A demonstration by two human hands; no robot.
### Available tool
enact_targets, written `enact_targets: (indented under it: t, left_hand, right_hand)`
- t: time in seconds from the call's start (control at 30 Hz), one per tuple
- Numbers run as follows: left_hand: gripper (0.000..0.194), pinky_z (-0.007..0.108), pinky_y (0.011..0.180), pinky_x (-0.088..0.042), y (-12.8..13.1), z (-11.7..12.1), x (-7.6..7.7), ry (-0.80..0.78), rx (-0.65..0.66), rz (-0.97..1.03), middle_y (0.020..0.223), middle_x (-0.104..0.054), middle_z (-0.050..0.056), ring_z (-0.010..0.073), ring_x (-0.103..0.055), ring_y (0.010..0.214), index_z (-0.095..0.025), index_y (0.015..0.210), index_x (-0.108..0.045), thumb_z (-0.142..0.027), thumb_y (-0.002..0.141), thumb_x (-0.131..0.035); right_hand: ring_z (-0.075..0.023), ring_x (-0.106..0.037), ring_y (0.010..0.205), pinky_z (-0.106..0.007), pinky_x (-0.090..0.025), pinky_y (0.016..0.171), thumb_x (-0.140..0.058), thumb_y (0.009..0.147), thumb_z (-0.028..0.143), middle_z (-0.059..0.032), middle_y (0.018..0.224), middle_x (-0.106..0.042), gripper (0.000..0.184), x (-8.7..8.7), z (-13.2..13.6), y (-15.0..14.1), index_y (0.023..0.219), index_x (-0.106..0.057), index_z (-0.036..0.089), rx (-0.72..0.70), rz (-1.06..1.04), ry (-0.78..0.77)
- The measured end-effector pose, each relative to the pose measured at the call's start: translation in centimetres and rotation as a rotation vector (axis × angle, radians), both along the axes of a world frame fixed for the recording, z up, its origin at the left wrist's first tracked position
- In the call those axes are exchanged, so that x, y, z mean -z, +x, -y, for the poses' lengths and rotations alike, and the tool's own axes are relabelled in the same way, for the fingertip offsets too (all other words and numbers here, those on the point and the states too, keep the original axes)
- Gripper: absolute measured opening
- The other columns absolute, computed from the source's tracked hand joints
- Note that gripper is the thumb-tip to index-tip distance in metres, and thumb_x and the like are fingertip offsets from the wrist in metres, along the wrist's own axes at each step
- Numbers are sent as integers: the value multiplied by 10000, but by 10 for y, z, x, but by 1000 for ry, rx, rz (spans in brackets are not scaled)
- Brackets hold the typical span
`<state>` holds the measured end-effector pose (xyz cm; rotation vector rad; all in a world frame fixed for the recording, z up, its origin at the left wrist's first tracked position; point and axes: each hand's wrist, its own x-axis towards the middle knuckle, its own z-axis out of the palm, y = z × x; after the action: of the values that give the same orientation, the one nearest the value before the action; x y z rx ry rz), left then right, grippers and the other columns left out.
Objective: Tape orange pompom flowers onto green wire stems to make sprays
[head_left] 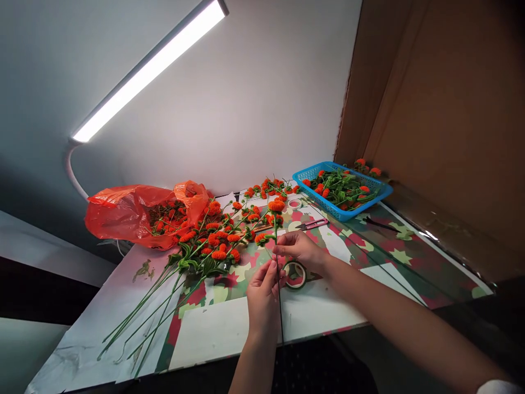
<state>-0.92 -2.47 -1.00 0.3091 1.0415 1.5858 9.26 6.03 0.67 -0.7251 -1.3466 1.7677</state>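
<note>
An artificial flower stem (280, 312) stands upright between my hands, with fuzzy orange flower heads (276, 206) at its top. My right hand (302, 249) pinches the green stem just below the blooms. Lower down, my left hand (263, 287) is closed, thumb and fingertips pinched at the stem; a thin side stalk runs toward these fingers. A roll of green tape (304, 278) lies on the table behind the hands. To the left, finished-looking orange flower sprays (219, 255) with green leaves and long stems lie in a pile.
A red plastic bag (118, 216) of orange flowers sits at the left. A blue basket (344, 216) of flowers and leaves stands at the back right. Pink-handled snips (315, 224) and a white tape roll (294, 204) lie nearby. A lamp (151, 68) hangs above.
</note>
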Motion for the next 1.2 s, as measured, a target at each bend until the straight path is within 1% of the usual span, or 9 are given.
enact_targets:
  t: [0.23,0.4,0.57,0.67,0.77,0.87,1.0,1.1,1.2]
  left_hand:
    - [255,184,620,-493,2,3,0,89,-10,-119,717,-688,18,88,-617,623,-144,802,-696,-269,599,-785]
    - [249,171,619,-499,6,4,2,130,-40,-140,722,-690,17,85,-620,631,-138,781,-691,-262,591,-794]
    - [266,141,586,-498,5,1,1,66,-79,51,717,-685,14,84,-636,642,-135,735,-677,-202,525,-826]
    - [273,130,549,-495,2,-1,3,24,-64,207,669,-668,9,64,-614,569,-125,713,-661,-142,498,-829]
    - [226,116,521,-488,1,-2,6,33,-47,298,650,-653,1,39,-578,511,-123,725,-643,-90,555,-789]
    - [168,115,522,-492,1,-3,9,49,-59,330,663,-648,2,33,-570,508,-126,741,-626,-51,631,-729]
    - [187,112,527,-492,3,-2,10,56,-64,368,657,-650,5,32,-569,512,-127,730,-634,-49,602,-747]
    - [239,114,530,-491,2,0,7,73,-14,314,656,-662,3,35,-574,514,-130,728,-659,-119,540,-806]
    - [216,145,580,-511,-1,5,1,91,16,67,684,-683,17,72,-619,588,-131,742,-683,-207,577,-800]
  right_hand:
    - [-89,-465,536,-231,-345,526,-787,565,366,36,527,-521,330,-5,3,1,529,-546,143,-14,-17,-17]
    - [-86,-481,517,-226,-345,512,-798,561,343,38,523,-532,339,-1,3,0,530,-524,145,-25,-24,-60]
    - [-90,-532,541,-225,-385,531,-788,590,343,21,602,-587,279,0,-1,3,639,-607,137,-107,-44,-58]
    - [-99,-558,548,-229,-403,538,-775,606,364,15,613,-598,292,-2,-3,5,691,-618,134,-190,-58,-53]
    - [-106,-575,560,-231,-410,540,-767,614,382,7,621,-610,315,-4,-2,5,713,-611,127,-251,-53,-86]
    - [-110,-583,571,-237,-421,560,-768,616,374,-6,627,-623,314,-3,-1,4,702,-605,119,-278,-49,-139]
    - [-111,-580,571,-237,-420,562,-776,607,357,-11,617,-622,306,1,-1,4,689,-607,115,-248,-44,-190]
    - [-104,-567,560,-230,-409,548,-781,596,334,-9,619,-617,290,3,-1,4,678,-610,115,-234,-53,-205]
    - [-87,-535,526,-218,-383,516,-773,602,309,4,602,-598,258,3,-1,5,664,-611,118,-216,-45,-186]
